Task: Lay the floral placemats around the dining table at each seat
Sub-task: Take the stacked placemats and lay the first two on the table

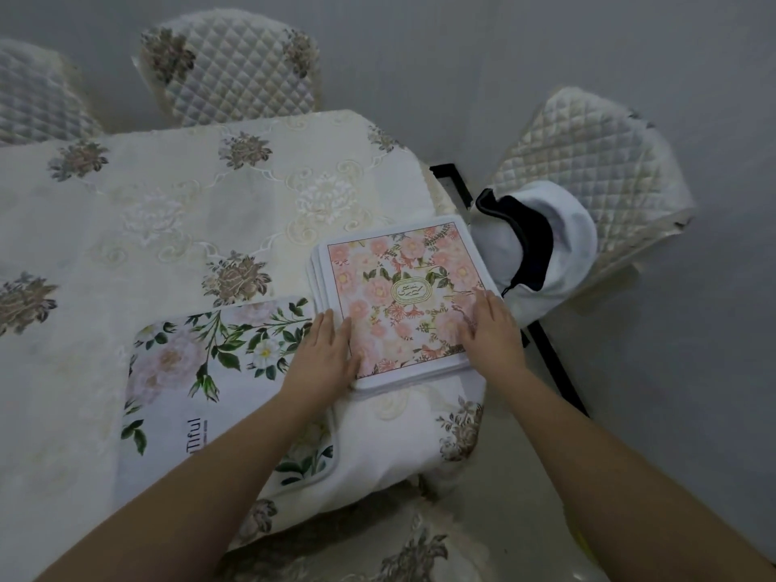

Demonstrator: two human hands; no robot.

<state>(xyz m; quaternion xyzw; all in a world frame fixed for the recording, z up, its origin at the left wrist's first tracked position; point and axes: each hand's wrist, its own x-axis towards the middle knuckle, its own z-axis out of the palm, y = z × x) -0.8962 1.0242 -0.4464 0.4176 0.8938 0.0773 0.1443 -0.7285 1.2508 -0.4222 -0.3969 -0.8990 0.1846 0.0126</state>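
Note:
A stack of pink floral placemats point(403, 287) lies near the right corner of the dining table point(168, 212), which wears a cream embroidered cloth. My left hand point(325, 354) rests flat on the stack's near left edge, fingers straight. My right hand point(493, 325) rests on the stack's right edge, fingers spread over the top mat. A larger white placemat with green leaves and pale flowers point(218, 380) lies flat on the table to the left of the stack, partly under my left forearm.
Quilted chairs stand at the far side point(231, 65), far left point(33, 94) and right point(588, 161). A white and dark bag point(541, 245) sits on the right chair beside the table corner. Another chair's patterned seat point(399, 552) shows below the near table edge.

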